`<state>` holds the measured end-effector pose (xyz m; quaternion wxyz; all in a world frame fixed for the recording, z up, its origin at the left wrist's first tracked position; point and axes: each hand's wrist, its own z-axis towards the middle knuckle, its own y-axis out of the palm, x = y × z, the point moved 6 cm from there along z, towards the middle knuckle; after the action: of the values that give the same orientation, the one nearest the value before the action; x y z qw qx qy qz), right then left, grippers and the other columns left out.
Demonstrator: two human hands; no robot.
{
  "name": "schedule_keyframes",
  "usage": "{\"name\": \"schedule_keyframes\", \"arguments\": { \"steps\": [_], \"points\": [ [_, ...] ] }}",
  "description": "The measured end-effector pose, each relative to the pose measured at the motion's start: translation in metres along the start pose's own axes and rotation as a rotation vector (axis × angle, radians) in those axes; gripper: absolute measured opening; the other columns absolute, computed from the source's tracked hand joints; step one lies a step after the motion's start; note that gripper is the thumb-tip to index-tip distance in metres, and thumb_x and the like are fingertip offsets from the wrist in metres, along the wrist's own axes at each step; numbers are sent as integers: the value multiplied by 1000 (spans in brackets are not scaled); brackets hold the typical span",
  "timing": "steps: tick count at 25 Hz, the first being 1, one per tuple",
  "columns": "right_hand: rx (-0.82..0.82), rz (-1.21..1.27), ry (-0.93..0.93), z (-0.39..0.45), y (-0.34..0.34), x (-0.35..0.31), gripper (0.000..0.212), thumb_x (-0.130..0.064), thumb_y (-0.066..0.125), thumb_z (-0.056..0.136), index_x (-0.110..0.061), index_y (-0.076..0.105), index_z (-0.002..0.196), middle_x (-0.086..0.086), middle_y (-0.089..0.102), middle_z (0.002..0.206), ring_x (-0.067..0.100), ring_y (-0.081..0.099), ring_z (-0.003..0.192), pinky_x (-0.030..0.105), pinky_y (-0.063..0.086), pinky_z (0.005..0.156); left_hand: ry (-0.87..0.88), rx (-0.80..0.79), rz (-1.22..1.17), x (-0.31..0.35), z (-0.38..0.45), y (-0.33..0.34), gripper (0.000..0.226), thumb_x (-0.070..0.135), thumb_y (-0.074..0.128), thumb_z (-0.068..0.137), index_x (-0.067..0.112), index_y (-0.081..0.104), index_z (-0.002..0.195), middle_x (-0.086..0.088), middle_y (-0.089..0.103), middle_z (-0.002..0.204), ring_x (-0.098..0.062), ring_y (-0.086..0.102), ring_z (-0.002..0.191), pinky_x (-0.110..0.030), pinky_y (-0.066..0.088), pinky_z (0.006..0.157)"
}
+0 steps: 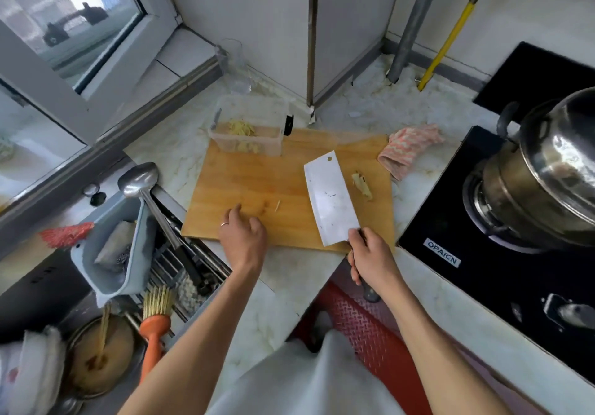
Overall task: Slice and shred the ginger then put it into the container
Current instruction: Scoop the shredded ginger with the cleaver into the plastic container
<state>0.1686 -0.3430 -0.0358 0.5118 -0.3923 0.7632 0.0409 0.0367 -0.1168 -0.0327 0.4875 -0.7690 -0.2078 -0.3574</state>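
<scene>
I see shredded ginger (242, 128) lying in the clear tub (273, 144), which sits on the far left corner of the board (244, 186). 1 uncut ginger piece (363, 186) lies on the board just right of the cleaver (330, 199), and 1 stray sliver (277, 206) lies near my left hand (243, 237). That hand rests on the board, fingers loosely curled, holding nothing. My right hand (370, 257) has its fingers wrapped round the cleaver's handle, blade flat. A steel pot (541, 170) stands on the stove (502, 273); its contents are hidden.
</scene>
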Motion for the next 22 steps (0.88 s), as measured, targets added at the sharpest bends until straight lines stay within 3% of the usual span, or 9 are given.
{"name": "schedule_keyframes", "arguments": {
  "steps": [2, 4, 6, 8, 11, 14, 17, 22],
  "points": [
    [-4, -28, 10, 4, 8, 1, 36, -39, 40, 105, -8, 52, 95, 12, 56, 66, 23, 52, 41, 31, 41, 41, -111, -51, 102, 0, -5, 2, 57, 21, 46, 82, 6, 48, 137, -17, 38, 146, -36, 38, 132, -49, 39, 110],
    [-8, -74, 13, 7, 16, 0, 35, -39, 38, 106, -8, 51, 95, 12, 57, 67, 20, 53, 41, 30, 42, 41, -206, -97, 129, 0, -6, 2, 40, 12, 47, 82, 4, 53, 120, -20, 38, 139, -38, 34, 130, -45, 34, 112],
    [-5, -120, 19, 10, 23, 1, 37, -40, 36, 106, -7, 50, 94, 10, 57, 68, 16, 54, 39, 30, 43, 43, -291, -140, 125, 2, -5, 2, 27, 4, 45, 76, 4, 53, 101, -23, 43, 132, -39, 39, 120, -45, 39, 105],
    [-12, -160, 15, 10, 30, 2, 39, -41, 35, 106, -7, 49, 93, 10, 58, 69, 17, 58, 43, 32, 45, 46, -311, -140, 91, 4, -1, 4, 27, 2, 45, 71, 5, 58, 94, -26, 55, 124, -41, 48, 115, -48, 48, 97],
    [-47, -258, -50, 9, 47, -4, 38, -41, 39, 106, -8, 47, 89, 8, 55, 70, 24, 57, 57, 38, 46, 54, -271, -134, -10, 14, -1, 8, 32, 0, 50, 80, 5, 64, 109, -17, 62, 121, -36, 54, 119, -44, 52, 94],
    [-67, -341, -88, 6, 60, -12, 35, -40, 40, 106, -10, 45, 88, 3, 53, 71, 21, 52, 56, 31, 36, 52, -239, -130, -111, 19, 1, 11, 51, 4, 53, 88, 5, 52, 139, -12, 59, 135, -30, 55, 123, -39, 47, 101],
    [-94, -356, -95, 4, 68, -15, 35, -40, 39, 106, -11, 43, 86, 4, 53, 69, 23, 54, 51, 28, 37, 43, -204, -135, -194, 13, 2, 1, 52, -2, 49, 89, 8, 54, 140, -7, 59, 136, -24, 54, 124, -35, 44, 103],
    [-169, -317, -92, -1, 85, -22, 38, -42, 37, 106, -9, 43, 88, 8, 52, 70, 27, 57, 50, 27, 39, 35, -121, -72, -112, 0, 2, -24, 51, -2, 48, 91, 11, 54, 140, -2, 60, 133, -21, 55, 121, -36, 49, 101]
  ]
}}
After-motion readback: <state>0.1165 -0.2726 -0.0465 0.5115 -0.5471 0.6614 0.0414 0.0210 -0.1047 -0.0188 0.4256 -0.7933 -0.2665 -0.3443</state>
